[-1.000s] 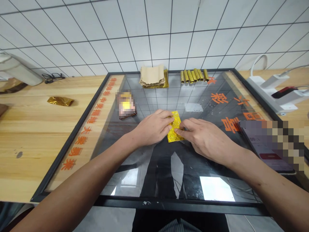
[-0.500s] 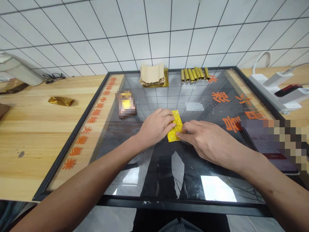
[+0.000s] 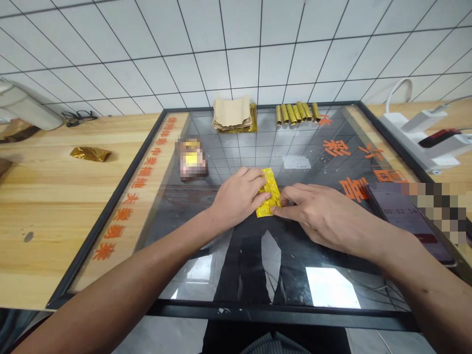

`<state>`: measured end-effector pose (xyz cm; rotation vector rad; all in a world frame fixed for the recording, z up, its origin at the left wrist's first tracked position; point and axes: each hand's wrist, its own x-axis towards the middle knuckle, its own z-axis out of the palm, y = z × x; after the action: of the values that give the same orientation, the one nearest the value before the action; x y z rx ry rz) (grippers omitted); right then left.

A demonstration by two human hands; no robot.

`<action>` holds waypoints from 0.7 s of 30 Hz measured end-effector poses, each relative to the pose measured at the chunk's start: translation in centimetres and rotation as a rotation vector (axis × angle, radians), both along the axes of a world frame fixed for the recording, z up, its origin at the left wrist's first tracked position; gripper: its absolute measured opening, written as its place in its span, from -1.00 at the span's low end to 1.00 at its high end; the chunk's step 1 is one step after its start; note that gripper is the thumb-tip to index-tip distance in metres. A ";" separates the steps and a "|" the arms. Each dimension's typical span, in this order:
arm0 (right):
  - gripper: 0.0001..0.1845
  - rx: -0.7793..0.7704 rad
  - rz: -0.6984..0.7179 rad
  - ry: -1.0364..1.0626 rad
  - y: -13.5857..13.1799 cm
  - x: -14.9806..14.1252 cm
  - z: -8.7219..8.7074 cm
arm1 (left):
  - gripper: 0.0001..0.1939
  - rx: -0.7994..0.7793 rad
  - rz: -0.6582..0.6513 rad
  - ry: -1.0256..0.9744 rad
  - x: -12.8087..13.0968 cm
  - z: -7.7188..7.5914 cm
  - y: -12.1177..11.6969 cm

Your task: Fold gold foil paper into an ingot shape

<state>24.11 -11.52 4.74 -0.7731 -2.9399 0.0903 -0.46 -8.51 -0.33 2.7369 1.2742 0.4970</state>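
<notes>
A small sheet of gold foil paper [image 3: 270, 191] with a crinkled, shiny face lies on the glass tabletop in front of me. My left hand [image 3: 244, 193] is curled over its left side, the fingertips and thumb pressing on it. At the lower right edge, my right hand [image 3: 308, 209] pinches the sheet between thumb and bent fingers. The undersides of the fingers are hidden. Beyond the hands stands a stack of tan-backed gold foil paper [image 3: 232, 113]. Several rolled gold paper tubes [image 3: 293, 114] lie in a row to its right.
A blurred package [image 3: 192, 160] rests left of my hands. A phone [image 3: 409, 221] showing a timer lies at the right, near a white power strip [image 3: 424, 140]. On the wooden table [image 3: 55, 196] are a crumpled gold wrapper [image 3: 90, 154] and black-framed glasses [image 3: 79, 117]. A tiled wall rises behind.
My left thumb has shifted slightly down and right on the sheet. The right hand has slid a little along its right edge. The paper stays in nearly the same place.
</notes>
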 end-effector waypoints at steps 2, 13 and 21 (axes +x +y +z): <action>-0.52 -0.027 0.007 0.007 0.0 0.2 0.1 | -0.70 0.007 -0.001 0.014 0.0 0.0 0.0; -0.46 -0.102 -0.226 0.161 1.4 1.1 -1.4 | -0.69 0.067 -0.002 0.042 -0.1 -0.2 -0.2; -0.41 0.171 -0.394 0.084 2.7 0.8 -3.7 | -0.65 0.109 -0.035 0.094 -0.1 -0.3 -0.1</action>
<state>24.91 -8.78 1.04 -1.2621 -2.6158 -0.1530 -0.59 -8.58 -0.62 2.8993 1.2527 0.4533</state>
